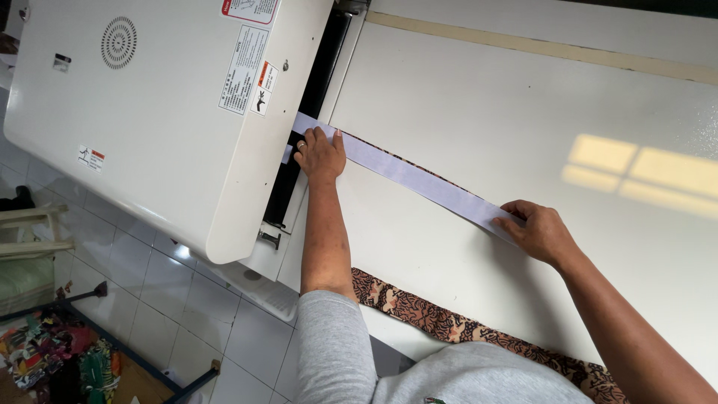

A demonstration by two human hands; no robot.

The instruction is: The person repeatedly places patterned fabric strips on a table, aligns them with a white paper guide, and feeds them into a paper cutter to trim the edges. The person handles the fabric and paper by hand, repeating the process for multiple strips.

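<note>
Item: pale lilac strip (419,178), long and narrow, lay flat and diagonal across the white feed table (479,112), running from the dark slot (310,105) of the machine down towards the near right. A thin edge of brown patterned cloth showed along its far side; whether that cloth continued under the whole strip could not be told.

Left hand (320,155): arm extended straight forward, forearm bare, grey sleeve (329,344) pushed to the elbow. Palm down, fingers spread and flat, pressing the strip's far end right at the slot mouth. A ring was seen on one finger. Nothing clasped; hand lay unclenched on the strip.

Right hand (540,232): arm reaching in from the lower right, wrist slightly bent. Fingers curled over the strip's near end, fingertips pinning it to the table; whether the thumb pinched beneath could not be told.

Surroundings: white machine housing (149,112) with a round vent and several labels, left of the slot. Second band of brown and black patterned fabric (449,325) lay along the table's near edge, close to the person's body. White tiled floor (149,292) below; a heap of coloured cloth scraps (52,359) at the lower left corner.
</note>
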